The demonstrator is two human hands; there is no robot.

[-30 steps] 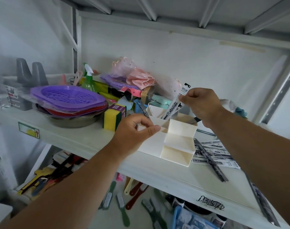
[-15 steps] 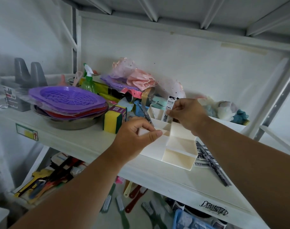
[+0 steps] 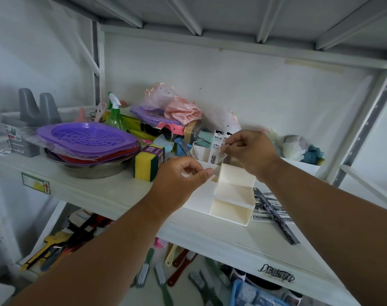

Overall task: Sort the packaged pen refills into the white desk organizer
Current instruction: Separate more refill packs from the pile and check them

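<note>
A white stepped desk organizer stands on the shelf, near its front edge. My left hand pinches its left rim. My right hand is above the rear compartments, its fingertips on a packaged pen refill that stands upright in a back compartment. A second pack shows just behind it, mostly hidden by my fingers. More packaged refills lie in a loose pile on the shelf to the right of the organizer.
Left of the organizer are a yellow-green sponge, stacked purple trays on a metal bowl, a spray bottle and mixed clutter against the back wall. A white bin sits at the right rear. Brushes lie on the lower shelf.
My right hand carried the refill pack from above the organizer down into a back compartment, where it now stands. My left hand stayed on the organizer's rim.
</note>
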